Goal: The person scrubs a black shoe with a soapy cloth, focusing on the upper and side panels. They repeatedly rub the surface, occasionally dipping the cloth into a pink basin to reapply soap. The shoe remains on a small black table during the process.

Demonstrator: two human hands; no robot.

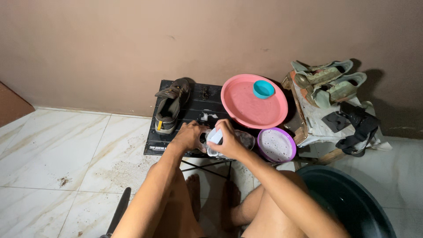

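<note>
Left hand (189, 136) curled around soapy shoe (240, 140) on front edge of black folding table (194, 112). Right hand (229, 142) closed on white brush (215, 137), pressed against shoe. Brown shoe (171, 105) sits left; pink basin (246, 105), purple lid (276, 145) right.

I see a home floor corner: marble-look tiles (53, 150), plain wall (110, 39), worn sandals (328, 79) at two o'clock.

I have one view only, worn on the head and tilted steeply down past the knees to a low black table (194, 112) close in front (arm's reach), facing a brown wall (132, 39) and pale tiled floor (53, 154).
</note>
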